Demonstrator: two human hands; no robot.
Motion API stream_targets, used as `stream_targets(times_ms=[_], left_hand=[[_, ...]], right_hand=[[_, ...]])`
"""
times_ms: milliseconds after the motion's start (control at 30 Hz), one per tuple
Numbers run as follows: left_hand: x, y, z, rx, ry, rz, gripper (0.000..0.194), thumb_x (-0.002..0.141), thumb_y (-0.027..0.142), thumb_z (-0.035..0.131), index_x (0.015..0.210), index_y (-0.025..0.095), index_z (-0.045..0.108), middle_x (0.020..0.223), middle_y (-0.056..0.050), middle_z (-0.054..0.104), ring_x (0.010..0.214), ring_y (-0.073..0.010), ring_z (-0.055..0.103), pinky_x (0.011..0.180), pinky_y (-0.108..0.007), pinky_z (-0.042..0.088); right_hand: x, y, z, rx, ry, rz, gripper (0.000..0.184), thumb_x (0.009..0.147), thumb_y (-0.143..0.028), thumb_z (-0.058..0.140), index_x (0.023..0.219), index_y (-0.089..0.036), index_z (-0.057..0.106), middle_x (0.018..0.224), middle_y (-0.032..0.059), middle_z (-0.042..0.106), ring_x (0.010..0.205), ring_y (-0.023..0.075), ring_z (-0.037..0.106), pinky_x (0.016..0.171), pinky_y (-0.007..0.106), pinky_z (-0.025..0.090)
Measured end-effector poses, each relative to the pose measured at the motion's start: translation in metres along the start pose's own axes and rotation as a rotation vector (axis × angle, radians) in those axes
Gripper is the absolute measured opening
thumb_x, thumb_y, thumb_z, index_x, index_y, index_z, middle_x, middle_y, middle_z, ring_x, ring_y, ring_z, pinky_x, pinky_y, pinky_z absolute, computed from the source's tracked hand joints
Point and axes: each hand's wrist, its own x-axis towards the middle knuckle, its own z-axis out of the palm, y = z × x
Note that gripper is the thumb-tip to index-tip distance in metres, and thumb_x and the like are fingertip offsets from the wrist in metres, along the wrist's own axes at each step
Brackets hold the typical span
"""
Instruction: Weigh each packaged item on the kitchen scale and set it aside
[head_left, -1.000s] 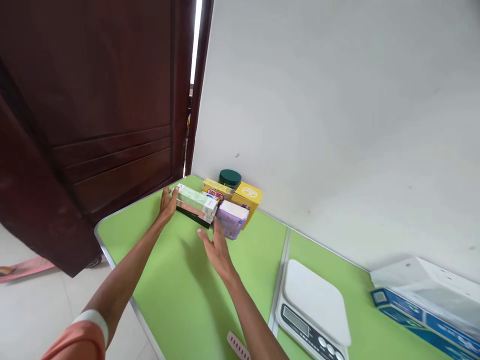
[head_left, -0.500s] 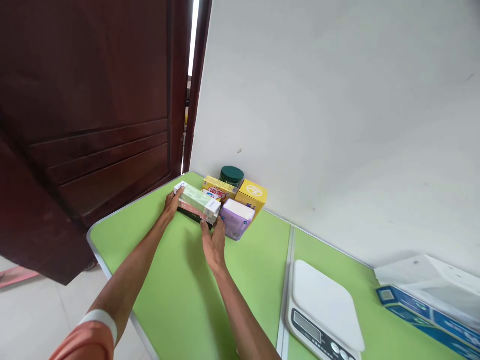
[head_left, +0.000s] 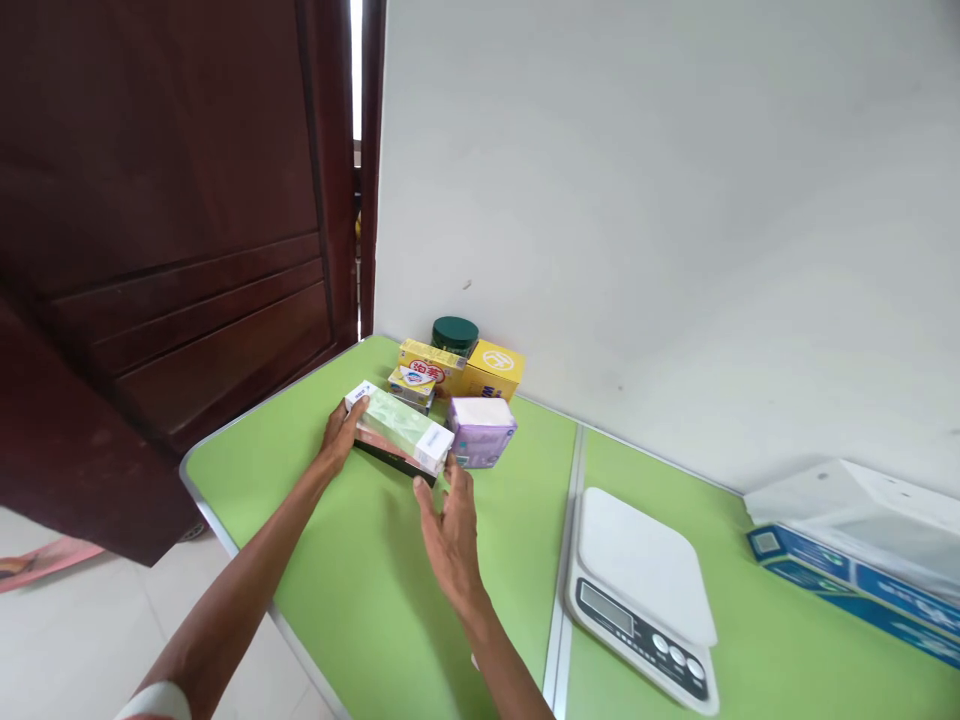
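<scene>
My left hand [head_left: 343, 432] is closed round the left end of a long green-and-white box [head_left: 397, 420], thumb on top. Beneath it lies a flatter box with a black side [head_left: 386, 457] and some pink showing. At the right end my right hand [head_left: 452, 530] has its thumb at the near lower corner and its fingers against the end face. Just behind the boxes are a small stack of yellow-and-white boxes [head_left: 412, 383] and a purple-and-white wrapped pack [head_left: 481, 440], close to my right fingertips.
Farther back stand a long yellow box [head_left: 450, 378], another yellow box [head_left: 495, 370] and a jar with a dark green lid [head_left: 455, 330], near the wall. A white kitchen scale [head_left: 645, 580] and a blue-and-white carton [head_left: 847, 580] are on the right of the green table [head_left: 360, 600].
The long boxes have moved nearer to me, away from the items behind, so the small yellow-and-white stack shows more. My right thumb and fingers are spread wider. The view has shifted slightly.
</scene>
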Motion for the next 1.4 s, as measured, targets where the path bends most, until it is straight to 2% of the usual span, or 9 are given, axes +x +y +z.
stream_targets(times_ms=[167,367,467,600,767,933,1167,1267,1400], left_hand=[[-0.013,0.022,-0.001,0.217,0.065,0.119,0.056,0.088,0.059,0.067,0.127,0.019,0.068,0.127,-0.013,0.074,0.119,-0.0313,0.067,0.109,-0.045,0.049],[-0.041,0.058,-0.001,0.307,0.122,0.253,0.056,0.096,0.063,0.056,0.132,0.022,0.067,0.135,-0.013,0.070,0.134,-0.0343,0.060,0.119,-0.051,0.042],[-0.064,0.081,0.012,0.302,0.065,0.341,0.062,0.097,0.066,0.054,0.141,0.023,0.063,0.147,-0.013,0.063,0.142,-0.0352,0.053,0.124,-0.053,0.037],[-0.105,0.096,0.059,0.265,-0.125,0.389,0.071,0.097,0.069,0.051,0.151,0.023,0.054,0.156,-0.013,0.056,0.145,-0.0355,0.050,0.124,-0.054,0.037],[-0.159,0.068,0.138,0.185,-0.447,0.298,0.070,0.098,0.064,0.053,0.156,0.026,0.049,0.160,-0.011,0.052,0.155,-0.0327,0.040,0.129,-0.052,0.029],[-0.189,0.034,0.191,0.175,-0.655,0.222,0.074,0.097,0.063,0.054,0.158,0.023,0.047,0.163,-0.015,0.048,0.155,-0.0315,0.040,0.131,-0.051,0.026],[-0.182,0.004,0.203,0.166,-0.618,0.117,0.076,0.097,0.071,0.048,0.159,0.025,0.044,0.167,-0.014,0.042,0.158,-0.0307,0.036,0.132,-0.053,0.025],[-0.169,-0.008,0.198,0.090,-0.604,0.057,0.084,0.095,0.076,0.046,0.159,0.022,0.041,0.163,-0.018,0.047,0.150,-0.0320,0.048,0.127,-0.053,0.035],[-0.162,-0.015,0.195,0.078,-0.595,0.051,0.085,0.094,0.078,0.048,0.157,0.021,0.044,0.156,-0.020,0.055,0.140,-0.0321,0.059,0.123,-0.052,0.041]], right_hand=[[0.004,-0.011,-0.007,-0.059,0.000,-0.020,0.083,0.098,-0.067,0.051,0.160,-0.015,0.037,0.166,0.0206,0.038,0.158,0.0380,0.026,0.129,0.060,0.021],[-0.001,-0.028,-0.009,0.031,0.033,-0.021,0.080,0.098,-0.065,0.054,0.162,-0.020,0.037,0.167,0.0154,0.038,0.160,0.0382,0.023,0.128,0.064,0.022],[-0.005,-0.039,-0.038,0.052,0.105,-0.039,0.078,0.100,-0.062,0.054,0.164,-0.024,0.034,0.169,0.0131,0.037,0.159,0.0356,0.027,0.127,0.061,0.027],[-0.012,-0.038,-0.109,-0.014,0.249,0.013,0.078,0.099,-0.063,0.055,0.163,-0.022,0.038,0.167,0.0138,0.041,0.157,0.0356,0.032,0.128,0.060,0.027],[-0.037,0.001,-0.206,-0.134,0.432,0.140,0.077,0.097,-0.067,0.055,0.158,-0.021,0.047,0.161,0.0162,0.049,0.151,0.0367,0.040,0.124,0.060,0.033],[-0.056,0.045,-0.257,-0.173,0.469,0.230,0.074,0.096,-0.070,0.051,0.149,-0.020,0.057,0.151,0.0173,0.058,0.146,0.0371,0.046,0.120,0.058,0.038],[-0.058,0.080,-0.282,0.044,0.504,0.367,0.073,0.095,-0.075,0.049,0.144,-0.022,0.062,0.151,0.0171,0.060,0.142,0.0378,0.054,0.119,0.059,0.041],[-0.061,0.088,-0.291,0.101,0.594,0.386,0.074,0.095,-0.078,0.044,0.138,-0.020,0.063,0.143,0.0183,0.067,0.134,0.0365,0.062,0.116,0.055,0.046],[-0.064,0.084,-0.293,0.037,0.586,0.369,0.069,0.097,-0.076,0.044,0.131,-0.020,0.065,0.136,0.0171,0.071,0.129,0.0341,0.065,0.114,0.051,0.046]])
